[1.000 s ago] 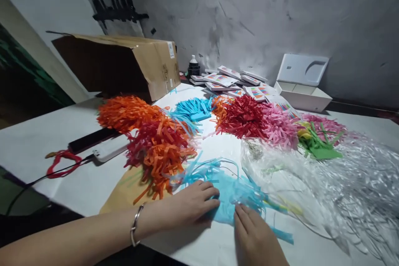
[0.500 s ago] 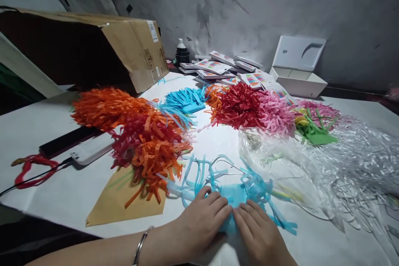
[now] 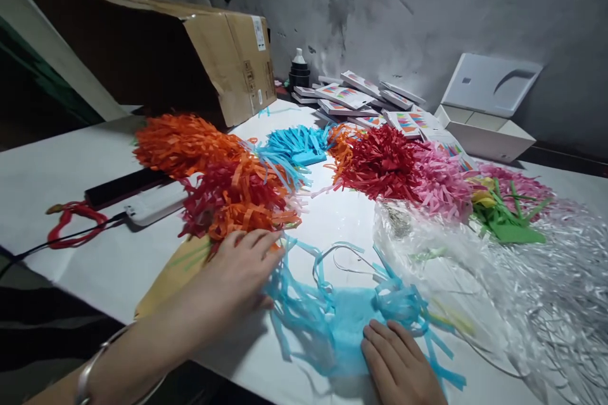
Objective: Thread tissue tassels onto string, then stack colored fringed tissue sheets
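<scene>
A light-blue tissue paper fringe lies spread on the table in front of me, a flat band in the middle and loose cut strips at both ends. My right hand rests flat on the band's right side near the front edge, fingers stretched out. Over the fringe's left strips is my left hand, its fingers apart; whether it touches the strips is hidden. Just beyond its fingertips sits a pile of orange fringe, mixed with dark pink strips. A brown envelope-like sheet lies partly under my left forearm.
Red fringe, pink fringe and another blue fringe lie farther back. Clear plastic and silvery strips cover the right. Behind stand a cardboard box, flat printed boxes and an open white box. A white power strip lies left.
My left hand has left the middle of the blue fringe and moved left, toward the orange pile. My right hand stays on the band. The camera view has shifted slightly.
</scene>
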`<state>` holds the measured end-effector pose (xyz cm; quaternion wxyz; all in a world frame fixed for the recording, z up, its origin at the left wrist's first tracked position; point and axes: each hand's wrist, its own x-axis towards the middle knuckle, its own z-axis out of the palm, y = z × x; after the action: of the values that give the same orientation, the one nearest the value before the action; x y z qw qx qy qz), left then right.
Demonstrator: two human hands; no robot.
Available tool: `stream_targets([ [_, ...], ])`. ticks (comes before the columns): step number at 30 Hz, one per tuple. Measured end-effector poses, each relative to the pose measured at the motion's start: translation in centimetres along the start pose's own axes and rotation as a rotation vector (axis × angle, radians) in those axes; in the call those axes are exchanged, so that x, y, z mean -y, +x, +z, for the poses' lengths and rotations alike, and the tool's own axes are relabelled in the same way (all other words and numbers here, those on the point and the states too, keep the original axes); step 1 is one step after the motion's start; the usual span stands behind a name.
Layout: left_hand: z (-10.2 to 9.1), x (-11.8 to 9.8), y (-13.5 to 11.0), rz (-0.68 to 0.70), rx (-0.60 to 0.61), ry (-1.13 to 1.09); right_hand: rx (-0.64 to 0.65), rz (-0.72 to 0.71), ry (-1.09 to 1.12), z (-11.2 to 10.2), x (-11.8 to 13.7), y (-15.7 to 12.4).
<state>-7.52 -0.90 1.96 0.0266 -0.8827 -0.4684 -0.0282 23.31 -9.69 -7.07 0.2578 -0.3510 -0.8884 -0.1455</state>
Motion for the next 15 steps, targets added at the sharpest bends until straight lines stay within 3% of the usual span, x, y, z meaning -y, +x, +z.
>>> stream_targets([
  [2, 0.1, -2.3, -0.5, 0.174, -0.067, -0.098, -0.108, 0.070, -0.012, 0.5, 0.6, 0.5],
  [5, 2.6, -7.1, -0.6, 0.436, -0.076, -0.217, -0.145, 0.136, -0.024, 0.6, 1.4, 1.0],
  [7, 4.7, -9.1, -0.3, 0.465, -0.142, -0.229, -0.072, 0.147, 0.013, 0.2, 1.7, 1.0],
  [9, 6.0, -9.6, 0.0, 0.435, -0.136, -0.287, -0.031, 0.207, 0.090, -0.4, 1.7, 0.7],
  [12, 5.8, -8.4, 0.4, 0.322, -0.036, -0.419, -0.019, 0.343, 0.224, -1.0, 1.5, 0.5],
  [15, 4.5, -7.7, 1.8, 0.220, 0.095, -0.412, -0.025, 0.466, 0.249, -0.9, 1.0, 1.3],
])
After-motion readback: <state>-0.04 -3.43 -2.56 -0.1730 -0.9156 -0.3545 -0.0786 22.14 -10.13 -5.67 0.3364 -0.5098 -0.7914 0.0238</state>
